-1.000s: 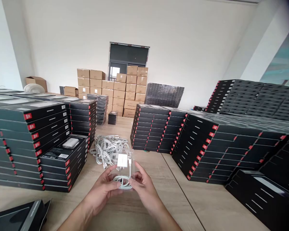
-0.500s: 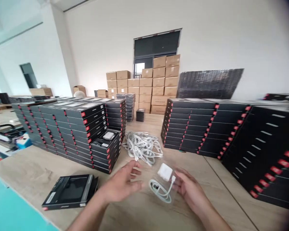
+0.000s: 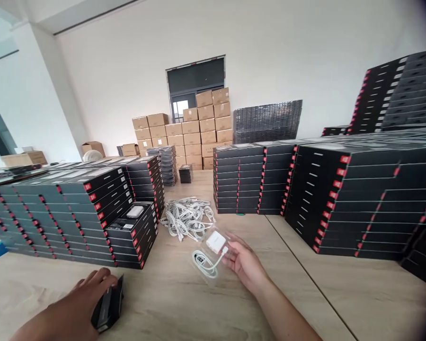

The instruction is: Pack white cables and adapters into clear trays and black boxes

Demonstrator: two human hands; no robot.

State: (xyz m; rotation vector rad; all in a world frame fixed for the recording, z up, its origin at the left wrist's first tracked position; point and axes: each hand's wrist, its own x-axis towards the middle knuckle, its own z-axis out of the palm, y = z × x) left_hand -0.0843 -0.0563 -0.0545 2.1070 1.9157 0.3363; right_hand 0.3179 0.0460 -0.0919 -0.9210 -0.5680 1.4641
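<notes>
At the lower left, my left hand (image 3: 74, 303) reaches over a flat black box (image 3: 109, 303), its fingers bent onto the box's upper side. The hand covers most of that box, and only its right end shows. Between the thumb and fingers of my right hand (image 3: 243, 260) is the edge of a clear plastic bag. Inside the bag are a white charger block (image 3: 215, 241) and a coiled white cable (image 3: 205, 265) with its plug beside my fingertips. Beyond the bag lies a tangled heap of white cables (image 3: 188, 218) on the wooden table (image 3: 166, 308).
Stacked black boxes with red corners line the table on the left (image 3: 57, 218) and right (image 3: 315, 199). Another white charger block (image 3: 135, 211) sits on a lower left stack. A small dark box (image 3: 186, 174) stands farther back. Brown cartons (image 3: 191, 132) are piled by the wall.
My left hand has moved left and down, from beside the bag onto the black box. My right hand still holds the bag. The view has turned to the right.
</notes>
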